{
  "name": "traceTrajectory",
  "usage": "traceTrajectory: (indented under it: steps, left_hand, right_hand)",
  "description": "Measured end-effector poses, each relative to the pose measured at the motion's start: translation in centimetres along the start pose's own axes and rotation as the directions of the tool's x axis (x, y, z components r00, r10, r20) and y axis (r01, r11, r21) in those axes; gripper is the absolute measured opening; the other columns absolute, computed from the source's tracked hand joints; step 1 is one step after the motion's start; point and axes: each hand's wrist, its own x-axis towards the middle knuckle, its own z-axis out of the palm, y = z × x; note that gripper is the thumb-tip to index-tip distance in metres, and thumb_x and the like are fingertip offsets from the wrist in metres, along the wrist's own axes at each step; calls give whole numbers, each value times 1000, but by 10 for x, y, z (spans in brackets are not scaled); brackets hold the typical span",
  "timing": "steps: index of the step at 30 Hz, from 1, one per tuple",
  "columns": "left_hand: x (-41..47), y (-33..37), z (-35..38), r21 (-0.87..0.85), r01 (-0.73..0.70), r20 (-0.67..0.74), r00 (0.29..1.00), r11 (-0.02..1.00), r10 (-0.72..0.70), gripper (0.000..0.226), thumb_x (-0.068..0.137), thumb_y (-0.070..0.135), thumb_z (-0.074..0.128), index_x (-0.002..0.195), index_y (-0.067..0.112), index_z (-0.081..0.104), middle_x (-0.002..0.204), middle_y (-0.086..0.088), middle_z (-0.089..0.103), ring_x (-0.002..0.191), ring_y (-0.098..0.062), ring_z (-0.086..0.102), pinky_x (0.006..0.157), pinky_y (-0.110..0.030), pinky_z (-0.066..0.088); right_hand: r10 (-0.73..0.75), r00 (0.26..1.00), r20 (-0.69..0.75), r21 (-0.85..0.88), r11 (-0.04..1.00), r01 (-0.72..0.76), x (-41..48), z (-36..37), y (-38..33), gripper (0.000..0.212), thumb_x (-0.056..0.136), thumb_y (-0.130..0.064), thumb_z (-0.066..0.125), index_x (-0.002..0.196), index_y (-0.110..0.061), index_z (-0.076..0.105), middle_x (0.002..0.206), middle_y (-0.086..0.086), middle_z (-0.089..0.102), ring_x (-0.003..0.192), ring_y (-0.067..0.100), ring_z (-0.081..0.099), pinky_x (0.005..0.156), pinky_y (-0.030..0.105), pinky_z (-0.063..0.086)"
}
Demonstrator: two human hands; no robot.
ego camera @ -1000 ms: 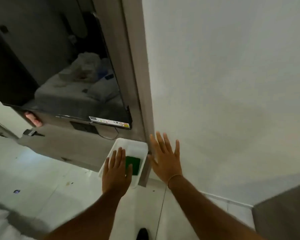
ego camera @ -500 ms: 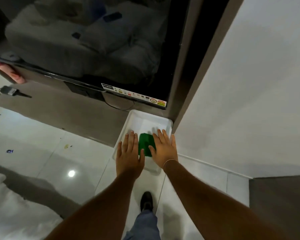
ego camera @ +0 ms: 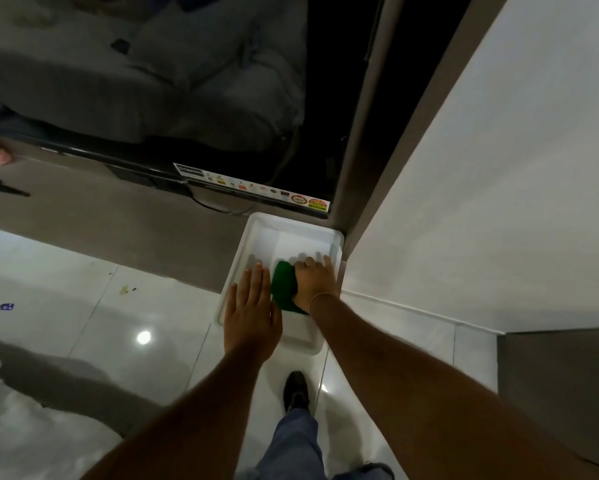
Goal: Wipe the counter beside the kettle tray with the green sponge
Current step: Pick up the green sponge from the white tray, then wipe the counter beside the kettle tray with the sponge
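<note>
A green sponge (ego camera: 283,284) lies inside a white rectangular tray (ego camera: 292,226) that sits at the foot of a grey panel, beside a white wall. My right hand (ego camera: 314,280) is down in the tray, curled over the sponge's right side and gripping it. Over the tray's left rim my left hand (ego camera: 251,311) is flat, fingers together and extended, holding nothing. No kettle shows in this view.
A dark television screen (ego camera: 152,81) with a sticker strip hangs above the tray. Glossy white floor tiles (ego camera: 83,306) spread left, with small specks. My shoe (ego camera: 295,389) and trouser leg are below the tray. A grey cabinet (ego camera: 561,393) stands at right.
The view has moved closer and tilted down. My right hand went from flat beside the sponge to closing on it; my left hand slid onto the tray's left rim.
</note>
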Motion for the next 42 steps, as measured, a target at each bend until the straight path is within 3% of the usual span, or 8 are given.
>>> traceTrajectory:
  steps: [3,10,16,20,29,34,39,42]
  left_hand:
    - [1,7,-2,-13,16,1,1000,1000,-15,71,114,39,33,172,24,-4,183,-1,-6,169,-21,-8,137,-47,-2]
    - [-17,72,-19,-221,-23,-68,998,975,8,68,110,39,23,174,15,17,182,-7,18,169,-22,14,137,-49,15]
    - [-38,194,-13,-210,-432,-70,901,877,427,74,106,42,23,173,13,8,183,-6,13,169,-21,11,137,-42,8]
    - [-56,303,4,-176,-704,-21,702,688,712,73,105,38,21,172,12,11,182,-6,16,169,-23,13,134,-36,-3]
    - [-159,555,71,-182,-964,124,174,194,977,81,95,27,39,173,11,22,181,-7,26,167,-27,26,132,-49,19]
    - [-227,654,127,-144,-990,236,-34,0,971,81,97,30,37,174,13,17,183,-6,18,168,-27,20,133,-46,12]
    - [-282,746,170,-182,-973,291,-188,-139,938,74,107,38,26,174,17,4,184,-2,3,170,-22,4,135,-42,-2]
    - [-308,798,182,-186,-965,321,-236,-184,917,73,108,41,20,174,19,-1,184,0,-3,170,-18,-4,138,-45,4]
  right_hand:
    - [53,998,21,320,946,-57,0,-9,0,45,91,-32,77,130,-15,63,131,10,64,125,32,63,113,45,51]
    - [214,975,-62,886,462,-45,-59,-24,40,33,82,3,80,89,-15,53,97,9,58,86,20,58,69,27,58]
    - [329,944,25,992,106,-64,-171,-33,145,38,92,-5,76,123,0,54,103,12,67,90,21,65,78,37,59]
    - [554,830,59,992,-124,12,-265,-22,234,53,92,-22,82,136,-14,55,120,8,72,101,19,72,86,30,65]
    - [921,341,186,923,-283,261,-493,44,416,20,98,-10,73,117,-5,76,113,16,80,108,33,77,97,45,64]
    - [967,-18,255,885,-226,407,-616,91,498,18,95,-3,74,98,-21,76,97,3,79,96,24,76,72,19,62]
    - [821,-475,315,914,-128,385,-734,158,560,24,97,-10,72,120,-16,74,107,6,77,108,32,74,94,39,58]
    - [718,-631,294,955,-245,166,-779,196,578,43,103,-24,67,145,-26,64,139,4,71,128,29,65,113,50,54]
